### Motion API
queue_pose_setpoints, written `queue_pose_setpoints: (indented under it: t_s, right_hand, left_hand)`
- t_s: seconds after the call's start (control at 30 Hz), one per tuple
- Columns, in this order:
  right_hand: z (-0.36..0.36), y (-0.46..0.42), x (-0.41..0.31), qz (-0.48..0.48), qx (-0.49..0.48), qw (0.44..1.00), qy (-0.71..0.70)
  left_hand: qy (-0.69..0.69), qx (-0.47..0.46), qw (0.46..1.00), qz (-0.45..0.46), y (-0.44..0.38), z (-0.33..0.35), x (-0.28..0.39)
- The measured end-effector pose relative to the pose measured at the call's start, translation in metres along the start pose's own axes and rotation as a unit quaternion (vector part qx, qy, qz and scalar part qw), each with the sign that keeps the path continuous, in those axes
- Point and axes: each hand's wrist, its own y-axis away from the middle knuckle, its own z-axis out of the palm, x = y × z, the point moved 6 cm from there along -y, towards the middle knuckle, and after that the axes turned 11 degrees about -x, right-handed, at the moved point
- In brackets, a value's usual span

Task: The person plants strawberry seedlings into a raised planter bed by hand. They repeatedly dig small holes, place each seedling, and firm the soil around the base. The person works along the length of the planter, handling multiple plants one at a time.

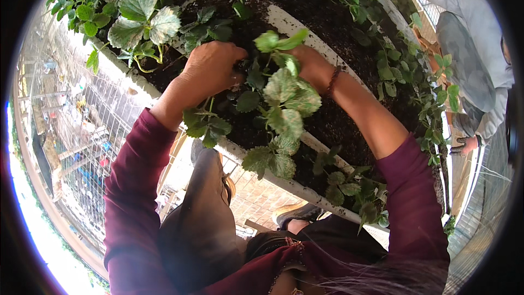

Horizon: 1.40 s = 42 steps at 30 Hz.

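My left hand [213, 65] is curled low among strawberry leaves over dark soil [241, 119]; its fingertips are partly hidden, so what they grip does not show. Across from it, my right hand [310, 64] reaches down behind a strawberry plant [282, 90], and its fingers are covered by the leaves. Several of this plant's leaves have pale, dry-looking patches. Another strawberry plant [141, 14] with large spotted leaves grows just beyond my left hand. Below my left wrist hangs a smaller leaf cluster [208, 125].
White planter edges [282, 20] divide the soil into rows. At the right, a co-worker in a grey top [470, 8] crouches by another row, a gloved hand [464, 146] lowered. Wire mesh [88, 110] lies left, with scattered litter beyond. My knee [204, 196] is close to the planter.
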Motion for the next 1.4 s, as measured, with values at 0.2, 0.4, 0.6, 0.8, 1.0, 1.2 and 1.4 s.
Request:
queue_pose_setpoints:
  t_s: [0.2,0.4,0.6,0.8,1.0,1.2,1.4]
  right_hand:
    - [0.022,-0.002,0.001,-0.021,0.086,0.991,0.099]
    - [0.022,-0.001,-0.006,-0.088,0.090,0.990,0.068]
    - [0.017,0.010,-0.008,-0.047,0.073,0.995,0.042]
    - [0.009,0.005,-0.011,0.066,0.022,0.981,-0.181]
    - [0.000,-0.025,0.027,0.101,-0.006,0.994,0.030]
    - [0.009,-0.003,-0.026,-0.013,0.027,0.990,0.140]
    - [0.020,-0.007,0.009,0.050,0.112,0.981,0.150]
  left_hand:
    - [-0.063,-0.064,0.994,-0.065,-0.016,0.010,0.004]
    - [0.039,-0.032,0.999,0.003,-0.016,0.012,-0.011]
    - [0.058,0.043,0.996,0.055,-0.002,0.008,-0.011]
    - [-0.033,0.072,0.996,-0.026,-0.008,0.000,-0.007]
    - [-0.001,-0.024,1.000,-0.009,-0.002,-0.003,0.000]
    - [0.031,-0.047,0.998,0.024,-0.008,0.005,-0.011]
    - [0.033,-0.084,0.996,0.020,-0.025,0.013,-0.011]
